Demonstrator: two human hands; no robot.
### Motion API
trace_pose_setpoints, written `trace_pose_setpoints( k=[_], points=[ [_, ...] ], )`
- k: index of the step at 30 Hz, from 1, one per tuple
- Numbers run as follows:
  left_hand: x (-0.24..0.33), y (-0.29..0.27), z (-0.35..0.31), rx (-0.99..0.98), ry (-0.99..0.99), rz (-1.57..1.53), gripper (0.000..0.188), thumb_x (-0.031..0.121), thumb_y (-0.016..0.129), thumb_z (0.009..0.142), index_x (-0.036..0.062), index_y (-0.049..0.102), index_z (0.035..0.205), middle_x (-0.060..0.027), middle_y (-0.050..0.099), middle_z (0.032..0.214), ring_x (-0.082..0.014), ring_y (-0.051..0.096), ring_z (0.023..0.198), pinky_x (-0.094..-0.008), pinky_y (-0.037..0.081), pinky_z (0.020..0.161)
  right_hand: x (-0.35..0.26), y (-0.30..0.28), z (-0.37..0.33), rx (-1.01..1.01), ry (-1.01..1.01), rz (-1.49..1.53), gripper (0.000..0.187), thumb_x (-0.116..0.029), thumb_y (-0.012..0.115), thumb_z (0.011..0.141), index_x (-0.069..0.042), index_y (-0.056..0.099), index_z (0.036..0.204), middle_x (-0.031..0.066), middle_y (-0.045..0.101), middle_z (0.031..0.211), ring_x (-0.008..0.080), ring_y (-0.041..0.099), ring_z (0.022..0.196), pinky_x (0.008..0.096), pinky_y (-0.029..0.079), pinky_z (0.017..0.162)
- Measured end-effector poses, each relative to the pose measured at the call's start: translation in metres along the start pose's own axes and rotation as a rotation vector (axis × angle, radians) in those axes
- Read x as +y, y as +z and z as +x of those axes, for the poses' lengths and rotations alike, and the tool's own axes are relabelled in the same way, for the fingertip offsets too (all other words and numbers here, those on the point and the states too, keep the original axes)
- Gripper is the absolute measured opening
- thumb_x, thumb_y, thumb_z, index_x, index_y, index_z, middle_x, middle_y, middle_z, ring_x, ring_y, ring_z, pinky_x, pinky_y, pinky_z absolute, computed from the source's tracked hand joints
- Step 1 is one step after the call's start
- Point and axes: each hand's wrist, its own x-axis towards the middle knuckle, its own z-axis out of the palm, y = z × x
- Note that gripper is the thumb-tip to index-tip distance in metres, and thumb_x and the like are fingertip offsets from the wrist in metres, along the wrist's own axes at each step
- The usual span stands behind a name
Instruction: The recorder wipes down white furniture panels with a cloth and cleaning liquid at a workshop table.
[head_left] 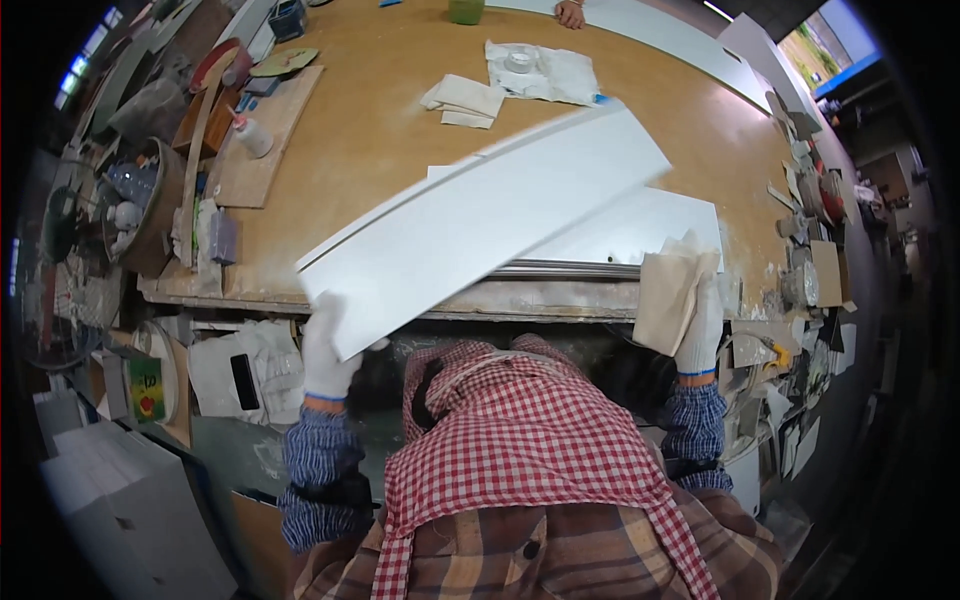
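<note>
Two gloved hands, white panel (480,225), rag (672,292), workbench (380,130)

You have two white-gloved hands: left hand (328,352), right hand (701,325). One long white flat panel (480,225) lifted; one folded beige cloth (672,295); one small white glue bottle (251,134); two folded white cloths (465,100) on brown worktable (380,110).

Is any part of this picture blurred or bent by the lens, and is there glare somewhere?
Head view: the white panel in the left hand is smeared by motion; the table edge curves from the fisheye; a bright window glares at top right; the corners are black.
</note>
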Motion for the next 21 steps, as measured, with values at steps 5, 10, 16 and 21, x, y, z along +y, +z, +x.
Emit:
trace_pose_setpoints(
  k=[5,10,16,21],
  points=[
    [0.021,-0.069,-0.039,0.251,0.229,-0.016,0.056,0.044,0.056,0.109,0.0014,0.049,0.145,-0.0154,0.069,0.126,-0.0297,0.075,0.106,-0.0432,0.068,0.069,-0.008,0.012,0.018,0.031,-0.175,-0.455,0.050,-0.039,0.052,0.113,0.003,0.062,0.138,0.0077,0.067,0.120,0.0134,0.063,0.105,0.0292,0.055,0.089],
    [-0.012,-0.086,-0.038,0.402,0.235,-0.068,0.060,0.048,0.058,0.108,0.0058,0.047,0.149,-0.0119,0.063,0.136,-0.0281,0.069,0.116,-0.0485,0.066,0.085,0.001,0.059,0.026,-0.089,-0.296,-0.650,0.044,-0.028,0.056,0.112,0.004,0.061,0.141,0.0102,0.071,0.120,0.0167,0.066,0.110,0.0299,0.053,0.097],
    [-0.060,-0.078,0.007,0.385,0.216,-0.172,0.058,0.046,0.060,0.107,0.0060,0.047,0.148,-0.0103,0.061,0.140,-0.0292,0.063,0.126,-0.0554,0.057,0.102,0.047,0.123,0.044,-0.376,-0.700,-0.916,0.033,-0.018,0.060,0.105,-0.004,0.066,0.135,0.0142,0.070,0.129,0.0328,0.063,0.126,0.0438,0.038,0.119],
    [-0.058,-0.089,0.022,0.327,-0.127,-0.034,0.063,0.055,0.055,0.107,-0.0041,0.061,0.127,-0.0167,0.072,0.110,-0.0316,0.074,0.097,-0.0473,0.064,0.081,0.070,0.214,0.010,-0.887,-0.946,-1.243,0.034,-0.037,0.062,0.094,-0.014,0.065,0.118,0.0116,0.058,0.118,0.0314,0.052,0.120,0.0507,0.036,0.109]
  ],
)
